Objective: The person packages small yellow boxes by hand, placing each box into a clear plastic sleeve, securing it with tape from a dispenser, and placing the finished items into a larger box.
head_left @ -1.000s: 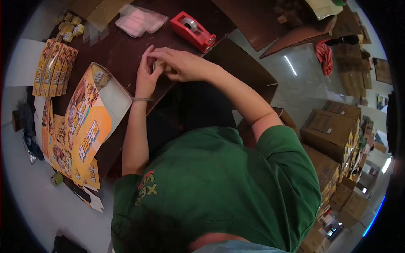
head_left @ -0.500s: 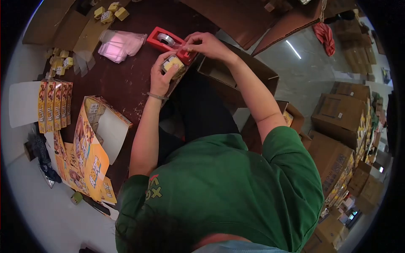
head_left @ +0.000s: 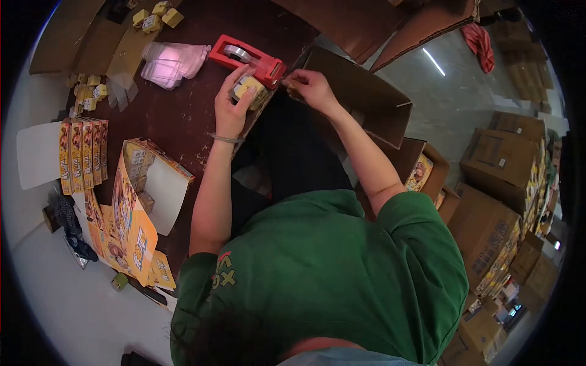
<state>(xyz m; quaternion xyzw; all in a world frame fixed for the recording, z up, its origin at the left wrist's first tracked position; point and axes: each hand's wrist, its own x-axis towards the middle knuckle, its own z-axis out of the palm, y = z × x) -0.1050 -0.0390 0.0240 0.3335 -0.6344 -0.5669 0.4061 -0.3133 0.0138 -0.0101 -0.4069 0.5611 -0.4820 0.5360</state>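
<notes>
My left hand [head_left: 232, 108] is wrapped round a small yellow and white box [head_left: 249, 90] near the table's edge. Just beyond it lies a red tape dispenser [head_left: 268, 72] with a roll of clear tape [head_left: 237, 53]. To the right of the dispenser, my right hand [head_left: 311, 88] has its fingertips pinched together; what they hold, if anything, is too small to name. Clear plastic bags [head_left: 174, 64] lie left of the dispenser on the dark red table [head_left: 201, 24].
An open display carton [head_left: 131, 207] with small boxes stands at the left, near upright orange packs [head_left: 84, 155]. Loose yellow boxes [head_left: 157, 18] sit at the back left. An open brown carton [head_left: 366, 91] is by my right arm; stacked cartons [head_left: 500, 158] stand farther right.
My right hand has moved right, away from the dispenser, and its fingers have come off the tape end. My left hand still holds the small box, close to the dispenser.
</notes>
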